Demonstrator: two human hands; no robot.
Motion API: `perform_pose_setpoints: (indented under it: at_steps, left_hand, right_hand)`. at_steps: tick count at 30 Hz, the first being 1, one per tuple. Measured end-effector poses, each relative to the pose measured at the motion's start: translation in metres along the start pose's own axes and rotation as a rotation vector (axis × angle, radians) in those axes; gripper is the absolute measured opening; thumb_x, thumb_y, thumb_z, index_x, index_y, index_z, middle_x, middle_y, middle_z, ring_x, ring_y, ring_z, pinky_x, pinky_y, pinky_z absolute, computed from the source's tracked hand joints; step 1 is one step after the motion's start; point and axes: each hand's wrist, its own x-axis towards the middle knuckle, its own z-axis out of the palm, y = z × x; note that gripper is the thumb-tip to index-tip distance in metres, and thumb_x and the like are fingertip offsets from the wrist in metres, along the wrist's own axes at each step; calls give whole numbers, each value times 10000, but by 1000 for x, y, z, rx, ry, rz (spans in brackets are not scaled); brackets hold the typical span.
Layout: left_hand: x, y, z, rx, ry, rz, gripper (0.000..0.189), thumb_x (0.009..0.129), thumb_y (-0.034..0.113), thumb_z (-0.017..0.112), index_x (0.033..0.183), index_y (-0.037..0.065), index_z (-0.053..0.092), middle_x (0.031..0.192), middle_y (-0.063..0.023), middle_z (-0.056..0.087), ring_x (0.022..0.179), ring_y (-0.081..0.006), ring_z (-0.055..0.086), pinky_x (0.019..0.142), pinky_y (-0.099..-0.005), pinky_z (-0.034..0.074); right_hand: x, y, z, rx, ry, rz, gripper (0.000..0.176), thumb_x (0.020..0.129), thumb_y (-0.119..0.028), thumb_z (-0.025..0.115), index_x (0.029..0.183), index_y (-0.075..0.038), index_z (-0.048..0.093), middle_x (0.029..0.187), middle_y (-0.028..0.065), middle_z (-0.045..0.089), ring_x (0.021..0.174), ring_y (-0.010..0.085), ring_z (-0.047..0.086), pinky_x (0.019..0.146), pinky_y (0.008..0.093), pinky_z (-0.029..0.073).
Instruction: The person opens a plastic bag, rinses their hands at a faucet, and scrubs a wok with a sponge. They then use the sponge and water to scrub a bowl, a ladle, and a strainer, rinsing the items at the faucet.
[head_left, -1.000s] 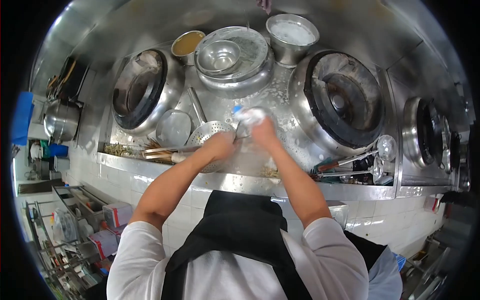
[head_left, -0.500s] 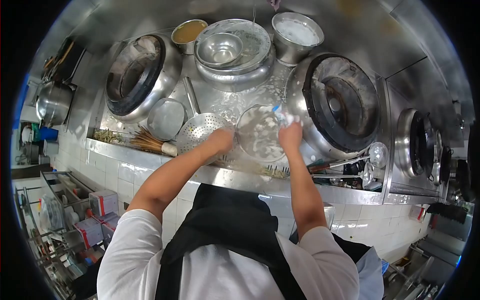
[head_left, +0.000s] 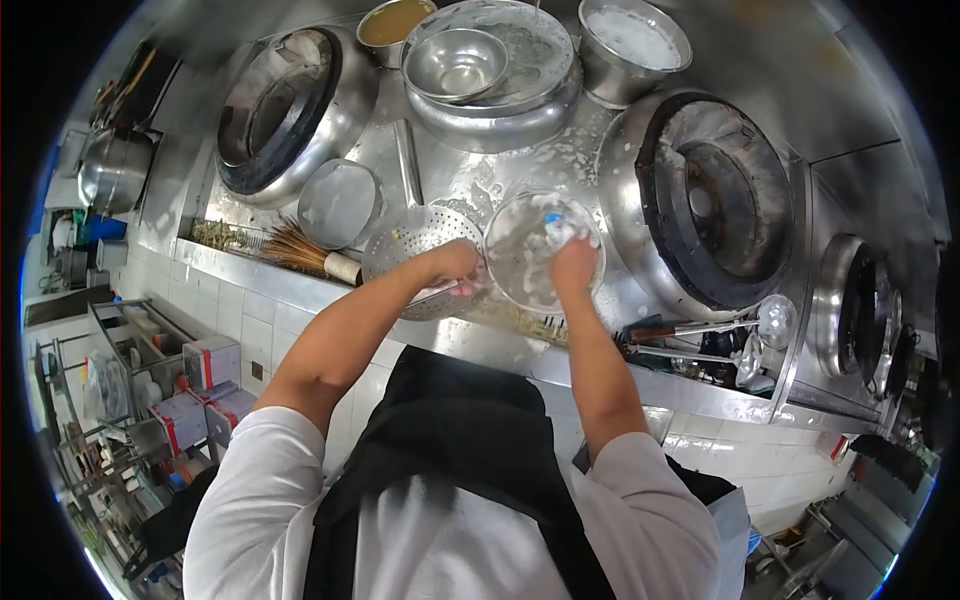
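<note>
My right hand (head_left: 574,266) is closed around a foamy white scrubbing pad with a blue patch (head_left: 556,226). It presses this inside a round thin-rimmed metal vessel (head_left: 520,275) streaked with suds. My left hand (head_left: 458,264) has its fingers curled at the vessel's left rim, over the right edge of a perforated strainer ladle (head_left: 400,248); the fingertips are partly hidden, though they seem to grip the vessel's rim. The ladle lies on the wet steel top, its long handle (head_left: 407,162) pointing away from me.
Large wok burners stand left (head_left: 275,110) and right (head_left: 700,200). Behind are a metal bowl (head_left: 455,65) on a covered pot, a pail of suds (head_left: 632,40) and a pot of brown liquid (head_left: 392,22). A bamboo brush (head_left: 300,250) and ladles (head_left: 775,322) line the front trough.
My view has shifted, so the stovetop sits higher. My right hand has moved inward from the vessel's right rim, with the scrubbing pad over its inside. My left hand stays by the left rim.
</note>
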Motion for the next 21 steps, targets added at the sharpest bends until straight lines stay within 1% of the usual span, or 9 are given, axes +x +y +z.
perform_pose_setpoints:
  at_steps: [2,4,8,10,11,13,15,17,21]
  left_hand:
    - [-6,13,10,-86,-64,-134,226,894,160,486,1013,-9,578,648,-127,600,407,-133,499,330,-273,399]
    - [-4,12,18,71,3,-136,279,888,233,532,991,-21,583,628,-96,591,382,-126,460,324,-284,391]
    - [0,6,14,335,18,-125,312,852,285,582,1003,13,604,603,-86,581,391,-134,478,319,-284,384]
    - [4,3,12,490,38,-139,341,829,293,613,751,-39,620,576,-141,576,419,-189,547,371,-346,427]
    - [6,6,10,489,42,-135,341,829,293,613,751,-39,620,576,-141,576,419,-189,547,371,-346,427]
    - [3,3,14,435,134,-6,335,822,297,617,761,-32,633,610,-188,583,457,-238,583,398,-370,447]
    - [6,11,12,509,170,49,335,825,301,614,795,-32,635,642,-200,595,478,-263,590,419,-378,458]
    - [3,17,9,556,168,-18,343,823,319,616,868,-20,636,724,-221,620,553,-318,614,478,-398,486]
    - [2,-9,3,498,244,19,377,835,338,597,907,-31,623,733,-241,614,567,-326,624,495,-407,500]
  right_hand:
    - [-15,-16,-6,-1,-1,-71,214,661,-128,639,813,22,618,948,228,594,879,359,585,747,428,479]
    - [-30,-35,1,170,-241,-28,220,664,-119,634,849,0,622,939,211,606,902,357,579,761,425,476]
    - [-56,-42,-7,265,-78,-315,196,687,-95,602,868,-23,622,953,214,606,927,354,574,767,424,477]
    - [-30,-5,-17,-156,-284,-370,169,752,-86,548,889,-17,619,899,195,617,834,307,607,755,416,477]
    - [-17,0,-23,-158,-280,-374,169,752,-86,548,889,-17,619,899,195,617,834,307,607,755,416,477]
    - [-14,6,-35,-48,-247,-76,195,789,-90,523,949,-7,599,974,178,608,903,295,597,815,411,461]
    - [-35,-29,2,-40,-420,-38,223,803,-113,526,993,-15,591,1062,171,580,985,291,569,855,419,446]
    - [-69,-74,-10,283,-146,-2,240,823,-139,505,1022,-37,592,1110,172,558,1016,292,553,855,428,452]
    - [-57,-18,-14,-119,-432,-285,297,834,-247,532,1033,-34,590,1099,175,555,1021,302,543,856,422,454]
